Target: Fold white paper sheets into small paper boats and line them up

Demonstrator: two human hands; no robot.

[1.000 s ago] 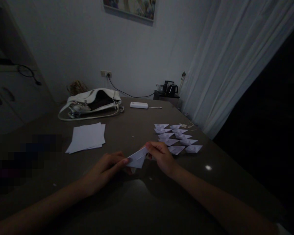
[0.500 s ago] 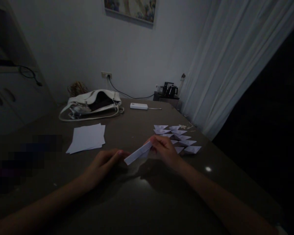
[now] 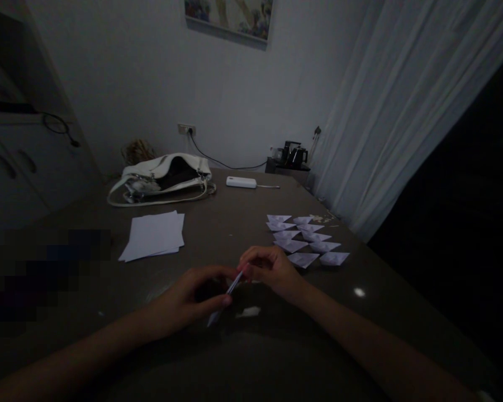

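A folded piece of white paper (image 3: 235, 283) is held between my hands just above the table, tilted and seen almost edge-on. My right hand (image 3: 272, 271) pinches its upper end between thumb and fingers. On the other side, my left hand (image 3: 197, 298) grips the lower part, thumb in front and fingers behind, which hides some of the paper. Several folded paper boats (image 3: 304, 259) stand in two rows beyond my right hand. Left of them, past my left hand, lies a loose stack of white paper sheets (image 3: 153, 235).
A white handbag (image 3: 167, 173) lies at the far left of the dark table (image 3: 218, 223). Beside it is a white power bank-like object (image 3: 241, 182) with a strap. A black kettle (image 3: 297, 156) stands on a small cabinet behind. A white curtain (image 3: 360, 111) hangs at right.
The folded paper has come down and turned from showing a flat face to nearly edge-on. My left hand has moved right and closed on it; my right hand has moved slightly lower and left.
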